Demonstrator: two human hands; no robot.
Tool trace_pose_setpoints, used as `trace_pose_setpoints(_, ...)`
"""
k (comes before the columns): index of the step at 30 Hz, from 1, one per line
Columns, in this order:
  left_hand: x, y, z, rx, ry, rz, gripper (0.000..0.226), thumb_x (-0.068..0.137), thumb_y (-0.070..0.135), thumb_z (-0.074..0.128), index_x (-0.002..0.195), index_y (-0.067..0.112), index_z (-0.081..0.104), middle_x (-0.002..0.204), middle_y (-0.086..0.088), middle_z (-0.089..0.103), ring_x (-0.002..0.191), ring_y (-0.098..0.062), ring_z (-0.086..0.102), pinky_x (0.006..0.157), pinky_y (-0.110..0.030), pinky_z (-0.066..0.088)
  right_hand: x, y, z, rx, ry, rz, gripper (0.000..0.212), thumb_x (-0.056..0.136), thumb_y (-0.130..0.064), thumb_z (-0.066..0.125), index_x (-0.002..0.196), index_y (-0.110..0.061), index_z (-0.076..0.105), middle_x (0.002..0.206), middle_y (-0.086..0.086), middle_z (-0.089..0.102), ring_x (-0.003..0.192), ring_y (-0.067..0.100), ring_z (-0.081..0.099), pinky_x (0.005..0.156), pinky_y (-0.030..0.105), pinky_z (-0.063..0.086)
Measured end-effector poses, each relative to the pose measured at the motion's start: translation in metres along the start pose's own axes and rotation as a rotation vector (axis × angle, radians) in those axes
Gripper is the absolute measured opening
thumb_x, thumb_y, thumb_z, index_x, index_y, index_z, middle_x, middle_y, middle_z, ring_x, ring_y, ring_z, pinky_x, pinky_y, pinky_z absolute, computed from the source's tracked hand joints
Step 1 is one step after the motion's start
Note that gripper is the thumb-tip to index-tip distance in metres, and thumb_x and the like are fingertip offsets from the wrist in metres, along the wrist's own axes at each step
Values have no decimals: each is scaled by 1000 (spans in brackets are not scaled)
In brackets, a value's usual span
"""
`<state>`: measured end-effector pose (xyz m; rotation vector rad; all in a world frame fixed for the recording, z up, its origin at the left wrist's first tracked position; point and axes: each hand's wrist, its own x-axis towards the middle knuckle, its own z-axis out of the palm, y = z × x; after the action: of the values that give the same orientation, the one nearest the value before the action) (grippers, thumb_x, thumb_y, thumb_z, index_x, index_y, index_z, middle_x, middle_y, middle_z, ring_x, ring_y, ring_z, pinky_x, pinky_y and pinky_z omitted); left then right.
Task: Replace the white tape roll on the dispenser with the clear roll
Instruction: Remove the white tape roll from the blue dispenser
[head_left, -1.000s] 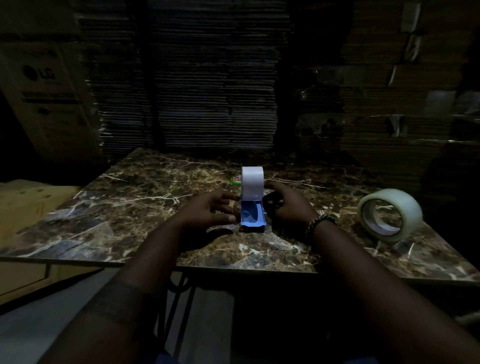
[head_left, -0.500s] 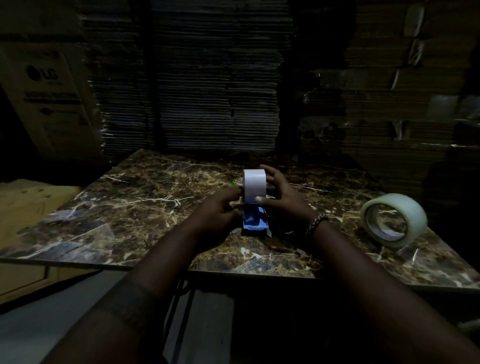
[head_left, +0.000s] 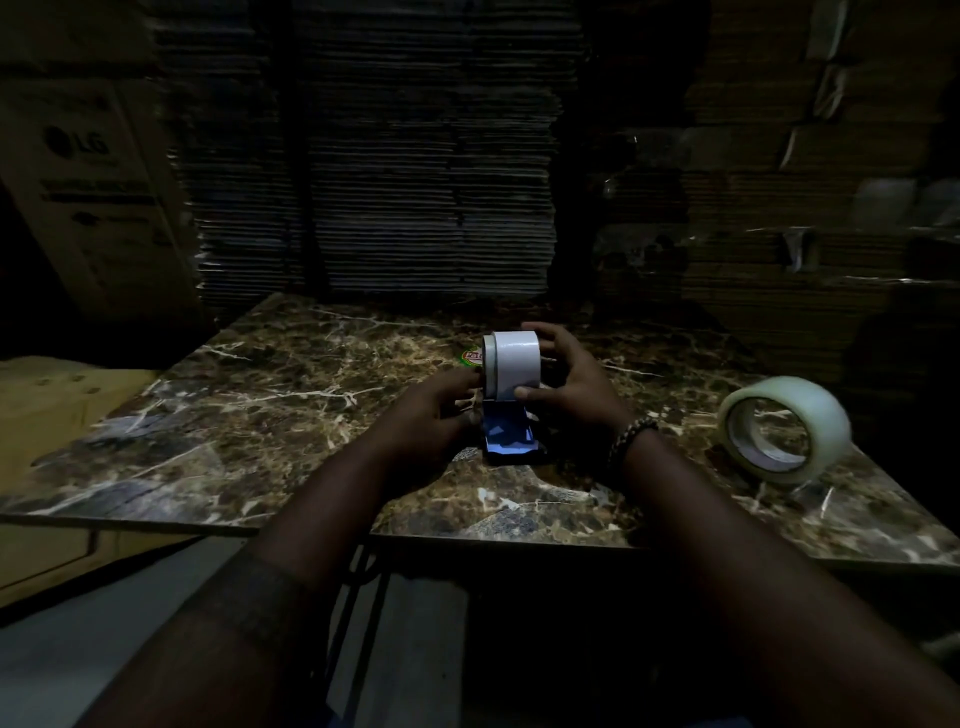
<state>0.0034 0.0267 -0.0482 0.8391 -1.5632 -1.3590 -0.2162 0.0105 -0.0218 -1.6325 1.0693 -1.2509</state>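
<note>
The white tape roll (head_left: 514, 369) stands upright on the blue dispenser (head_left: 509, 436) in the middle of the marble table (head_left: 260, 415). My right hand (head_left: 566, 384) wraps around the roll from the right, thumb on its lower front and fingers over its far side. My left hand (head_left: 441, 415) presses against the dispenser's left side just below the roll; how it grips is hidden. The clear tape roll (head_left: 784, 428) lies tilted on the table at the right, apart from both hands.
A small round red and green sticker or lid (head_left: 472, 357) lies just behind the white roll. Stacks of flattened cardboard (head_left: 374, 182) rise behind the table. A printed carton (head_left: 93, 182) stands at the left, and a wooden surface (head_left: 47, 405) sits lower left.
My right hand rose from beside the dispenser and closed around the white roll. My left hand moved in against the dispenser. The roll now looks shifted slightly right on its hub.
</note>
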Motion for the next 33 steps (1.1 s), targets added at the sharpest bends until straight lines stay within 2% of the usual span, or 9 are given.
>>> trace_pose_setpoints(8,0,-1,1,-24,8,-11,51,100,-21,50,142,6,63,142,-22,64,131,-40,65,103,-49,58,-1,2,-12,45,22,19,79,73,14,78,138,-24,54,132,10,60,119,30,64,85,49,62)
trace_pose_setpoints(15,0,0,0,-7,8,-17,49,102,-15,55,139,14,67,143,-17,66,132,-36,66,109,-60,55,-2,1,-17,18,11,12,80,72,17,78,137,-23,54,134,13,59,117,29,64,77,33,61)
trace_pose_setpoints(19,-2,2,0,-11,-6,-13,47,102,-11,58,138,18,69,140,-13,69,131,-33,67,108,-57,55,-4,-3,-27,13,42,23,78,74,22,74,138,-17,52,132,14,60,107,19,66,74,27,61)
trace_pose_setpoints(21,-3,2,0,-16,-15,-14,47,103,-11,57,137,19,69,139,-13,70,130,-33,67,107,-54,57,-5,-2,-35,-2,70,29,79,74,21,74,138,-19,53,132,13,60,109,19,66,75,27,61)
trace_pose_setpoints(25,-4,4,1,-12,-25,-28,47,104,-12,54,139,16,67,139,-13,70,128,-32,69,102,-47,59,-8,0,-47,26,167,65,82,75,21,73,144,-18,51,125,1,61,109,16,64,77,30,63)
trace_pose_setpoints(27,-4,4,1,-11,-21,-34,47,104,-12,54,141,15,66,139,-12,69,128,-30,69,98,-42,60,-6,7,-50,-19,254,82,84,74,16,77,144,-22,51,123,-4,60,114,20,62,82,33,63)
trace_pose_setpoints(30,-2,2,-2,5,-4,-50,49,103,-13,55,144,13,63,141,-11,68,129,-28,69,100,-42,61,-1,15,-52,-260,405,97,92,64,-9,89,140,-38,48,140,4,52,123,27,57,94,48,59)
trace_pose_setpoints(31,-1,1,-3,5,-4,-50,49,103,-13,56,144,13,63,142,-12,68,130,-29,69,103,-44,60,1,19,-53,-361,445,100,94,60,-17,91,140,-40,45,143,5,50,126,28,55,96,51,56)
trace_pose_setpoints(33,-2,2,-2,-3,-7,-54,49,103,-13,55,144,11,62,143,-16,66,130,-32,68,104,-46,59,5,23,-56,-524,513,100,93,59,-26,92,139,-31,44,142,8,50,128,31,52,100,53,53)
